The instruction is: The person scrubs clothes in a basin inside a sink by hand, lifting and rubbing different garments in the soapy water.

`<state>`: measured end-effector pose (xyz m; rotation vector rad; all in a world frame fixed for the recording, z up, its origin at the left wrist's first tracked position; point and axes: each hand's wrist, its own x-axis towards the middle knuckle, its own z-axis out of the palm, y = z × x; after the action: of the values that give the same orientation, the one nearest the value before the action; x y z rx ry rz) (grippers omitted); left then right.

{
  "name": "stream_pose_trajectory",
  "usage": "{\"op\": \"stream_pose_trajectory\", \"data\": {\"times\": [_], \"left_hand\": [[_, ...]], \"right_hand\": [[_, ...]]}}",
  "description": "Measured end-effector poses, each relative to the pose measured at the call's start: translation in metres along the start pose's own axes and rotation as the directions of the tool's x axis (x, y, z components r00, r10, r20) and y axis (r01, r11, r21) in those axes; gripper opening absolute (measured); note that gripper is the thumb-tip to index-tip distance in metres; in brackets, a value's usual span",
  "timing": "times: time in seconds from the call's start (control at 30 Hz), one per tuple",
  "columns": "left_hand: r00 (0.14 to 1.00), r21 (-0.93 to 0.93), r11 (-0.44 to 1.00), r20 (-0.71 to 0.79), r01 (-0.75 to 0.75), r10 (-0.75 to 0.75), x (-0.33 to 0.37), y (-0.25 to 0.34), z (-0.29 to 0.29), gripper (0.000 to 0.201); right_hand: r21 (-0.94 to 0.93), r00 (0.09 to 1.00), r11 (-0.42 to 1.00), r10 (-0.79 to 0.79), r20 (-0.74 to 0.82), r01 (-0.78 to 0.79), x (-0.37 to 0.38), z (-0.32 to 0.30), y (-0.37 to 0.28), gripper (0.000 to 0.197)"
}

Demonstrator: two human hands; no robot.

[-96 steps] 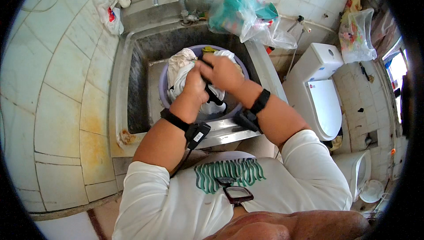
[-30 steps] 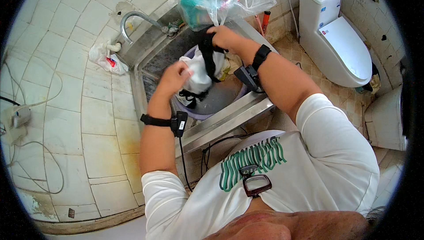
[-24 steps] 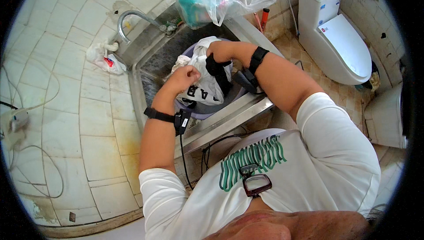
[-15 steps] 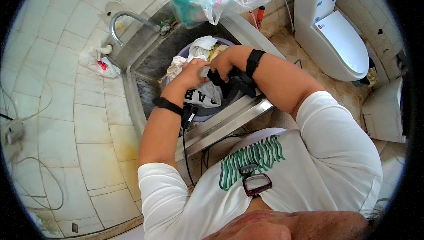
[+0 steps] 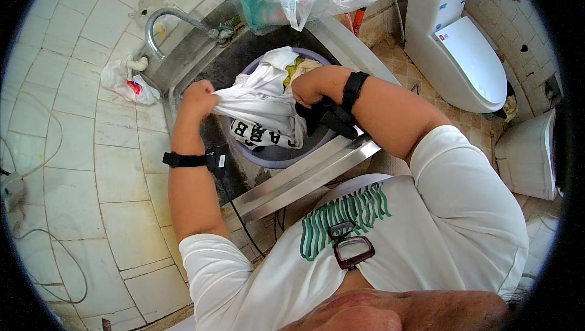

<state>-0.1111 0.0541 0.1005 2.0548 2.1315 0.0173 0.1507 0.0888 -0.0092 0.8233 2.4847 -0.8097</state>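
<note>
A: Where is the white cloth (image 5: pixel 259 104) lying?

B: It is spreading over the purple basin (image 5: pixel 268 163) in the upper middle of the frame, and the basin is sitting inside the metal sink (image 5: pixel 286 181). One end is reaching out past the basin's left rim.

A: And what are the fingers doing?

B: The left hand (image 5: pixel 198 99), left of the basin, is gripping that end in closed fingers, and the cloth is drawing into long folds. The right hand (image 5: pixel 308 87) is curling its fingers at the basin's right side; I can't tell whether they are pinching the white cloth or the black cloth (image 5: pixel 312 119) beneath.

A: How would you be handling this well?

B: I'd be gathering a full fold on each side, not a thin edge, and keeping the stretch even. I'd also be holding the span above the basin, and keeping the black cloth and the left wrist's cable (image 5: pixel 247 228) from snagging.

A: Anything else crowding it?

B: A yellow cloth (image 5: pixel 294 74) is lying close by the right hand.
</note>
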Motion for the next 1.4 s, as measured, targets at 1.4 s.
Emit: {"op": "stream_pose_trajectory", "data": {"times": [1.4], "left_hand": [[0.977, -0.976, -0.044, 0.214, 0.214, 0.015, -0.069, 0.112, 0.080, 0.075]], "right_hand": [[0.849, 0.877, -0.268, -0.024, -0.479, 0.456, -0.045, -0.027, -0.046, 0.033]]}}
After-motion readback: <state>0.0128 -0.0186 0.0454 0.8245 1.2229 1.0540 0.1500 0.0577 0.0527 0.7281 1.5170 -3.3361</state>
